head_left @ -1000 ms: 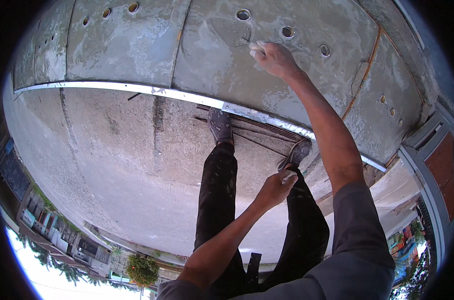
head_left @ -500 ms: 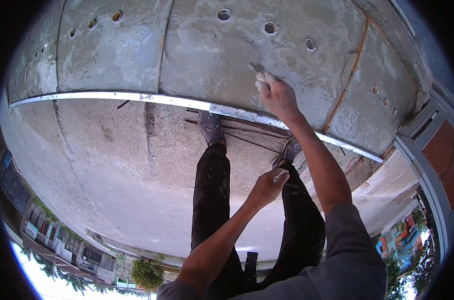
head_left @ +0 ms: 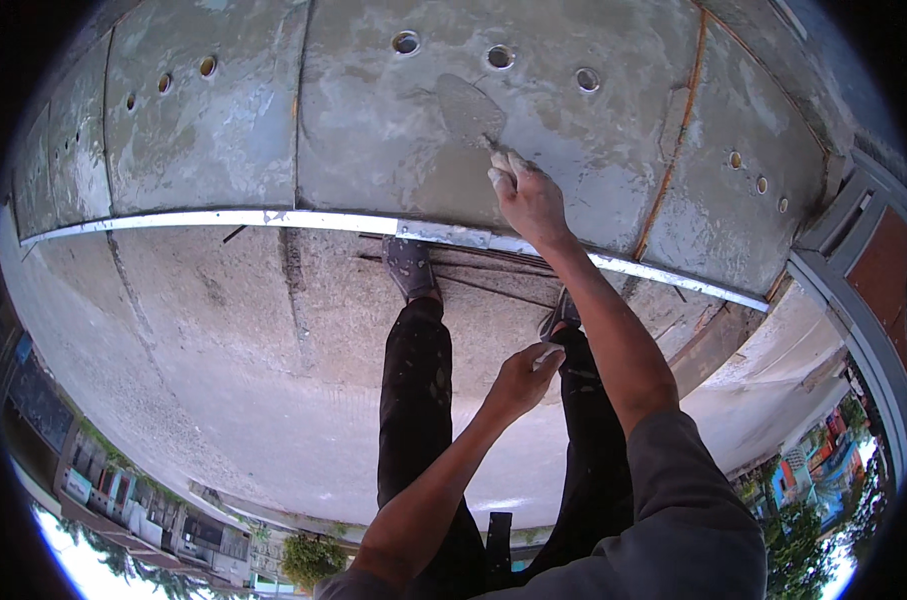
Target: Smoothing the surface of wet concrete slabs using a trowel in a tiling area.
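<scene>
My right hand (head_left: 523,195) grips a cement-coated trowel (head_left: 465,110), its pointed blade lying on a wet grey concrete panel (head_left: 363,140). Small round holes with pale rims (head_left: 498,57) dot the panel above the blade. A long pale metal strip (head_left: 163,220) edges the panels along their near side. Lower down, in front of my right leg, my left hand (head_left: 528,375) is closed around something small and pale that I cannot make out.
Thin dark rods (head_left: 453,275) lie by my shoes under the strip, on rough concrete paving (head_left: 223,340). Orange-edged seams (head_left: 668,140) divide the panels. A grey-framed metal piece with a rust-red board (head_left: 878,280) stands at right. Buildings and plants show along the lower rim.
My right hand and trowel have moved down across the panel, nearer the metal strip, as the whole view shifted. My left hand stays closed low, slightly further left in the picture.
</scene>
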Tool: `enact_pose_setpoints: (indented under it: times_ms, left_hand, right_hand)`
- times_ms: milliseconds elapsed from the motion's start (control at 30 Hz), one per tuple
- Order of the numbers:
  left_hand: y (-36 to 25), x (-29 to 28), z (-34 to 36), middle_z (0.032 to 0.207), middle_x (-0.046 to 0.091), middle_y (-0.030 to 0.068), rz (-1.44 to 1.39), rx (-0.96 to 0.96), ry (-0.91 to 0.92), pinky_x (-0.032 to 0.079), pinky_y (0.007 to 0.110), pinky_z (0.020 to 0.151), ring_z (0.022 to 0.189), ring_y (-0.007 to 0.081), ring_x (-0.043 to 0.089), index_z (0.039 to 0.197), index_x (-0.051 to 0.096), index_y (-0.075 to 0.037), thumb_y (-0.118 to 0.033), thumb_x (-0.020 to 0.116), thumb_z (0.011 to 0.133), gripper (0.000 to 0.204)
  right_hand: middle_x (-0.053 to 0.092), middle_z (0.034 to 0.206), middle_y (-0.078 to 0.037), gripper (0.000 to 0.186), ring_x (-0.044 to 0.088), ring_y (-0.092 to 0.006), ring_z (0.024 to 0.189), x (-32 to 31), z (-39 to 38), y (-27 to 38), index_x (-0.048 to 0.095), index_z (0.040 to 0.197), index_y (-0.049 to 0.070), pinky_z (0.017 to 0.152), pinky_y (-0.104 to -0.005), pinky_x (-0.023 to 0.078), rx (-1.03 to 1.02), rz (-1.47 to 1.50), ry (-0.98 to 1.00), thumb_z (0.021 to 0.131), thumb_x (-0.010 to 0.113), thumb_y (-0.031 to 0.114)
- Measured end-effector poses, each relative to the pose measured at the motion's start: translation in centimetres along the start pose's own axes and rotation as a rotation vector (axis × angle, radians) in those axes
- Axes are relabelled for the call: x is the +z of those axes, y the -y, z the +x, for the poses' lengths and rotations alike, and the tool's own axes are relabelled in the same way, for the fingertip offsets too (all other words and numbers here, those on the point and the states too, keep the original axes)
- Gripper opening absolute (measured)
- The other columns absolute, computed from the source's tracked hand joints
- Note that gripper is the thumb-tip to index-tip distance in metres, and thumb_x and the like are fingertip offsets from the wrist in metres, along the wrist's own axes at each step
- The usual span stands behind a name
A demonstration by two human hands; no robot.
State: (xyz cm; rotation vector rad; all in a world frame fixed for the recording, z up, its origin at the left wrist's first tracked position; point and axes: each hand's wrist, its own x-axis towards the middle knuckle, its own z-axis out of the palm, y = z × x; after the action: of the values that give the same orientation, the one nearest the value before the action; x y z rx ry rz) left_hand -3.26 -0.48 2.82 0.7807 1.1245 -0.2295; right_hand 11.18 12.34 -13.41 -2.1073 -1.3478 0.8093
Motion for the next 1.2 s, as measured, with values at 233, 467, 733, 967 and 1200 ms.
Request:
enact_pose_setpoints:
  times_ms: [233,467,733,967,1200]
  left_hand:
    - [0.7,0.1,0.3,0.109,0.071,0.0241,0.035,0.077,-0.038,0.051,0.04,0.091,0.107,0.0365,0.069,0.119,0.069,0.0,-0.032,0.06,0.101,0.038]
    - [1.0,0.9,0.8,0.106,0.072,0.024,0.053,0.055,-0.018,0.052,0.041,0.089,0.105,0.0384,0.069,0.119,0.069,-0.002,-0.034,0.06,0.101,0.038]
    - [1.0,0.7,1.1,0.105,0.071,0.0253,0.096,0.105,-0.045,0.052,0.04,0.086,0.102,0.038,0.07,0.12,0.068,-0.001,-0.033,0.06,0.101,0.038]
    - [0.8,0.8,1.1,0.1,0.072,0.0238,0.063,0.068,-0.058,0.052,0.04,0.083,0.094,0.0371,0.07,0.12,0.068,-0.001,-0.032,0.061,0.101,0.037]
    - [0.2,0.8,1.4,0.104,0.071,0.0248,0.053,0.039,-0.033,0.052,0.041,0.086,0.1,0.0383,0.07,0.12,0.069,-0.002,-0.032,0.06,0.101,0.037]
  right_hand:
    - [0.074,0.107,-0.014,0.03,0.07,-0.0344,0.098,-4.2,-1.5,-0.3,0.068,0.119,0.011,0.086,-0.0429,0.056,0.069,-0.029,0.243,0.097,0.057,0.027]
    - [0.073,0.109,-0.013,0.034,0.069,-0.0352,0.103,-8.6,6.2,-4.8,0.068,0.121,0.016,0.09,-0.0452,0.055,0.154,-0.154,-0.04,0.097,0.052,0.032]
    - [0.072,0.12,-0.009,0.035,0.067,-0.0311,0.111,-7.9,8.5,-5.3,0.07,0.123,0.011,0.096,-0.0385,0.052,0.169,-0.257,0.031,0.094,0.057,0.026]
    - [0.071,0.121,-0.009,0.035,0.067,-0.0305,0.111,-7.9,10.5,-5.2,0.07,0.123,0.011,0.097,-0.0384,0.052,0.16,-0.283,0.063,0.095,0.056,0.027]
    - [0.072,0.113,-0.015,0.04,0.068,-0.0383,0.104,-9.0,12.3,-7.4,0.069,0.123,0.016,0.094,-0.0457,0.054,-0.044,-0.231,-0.042,0.093,0.057,0.039]
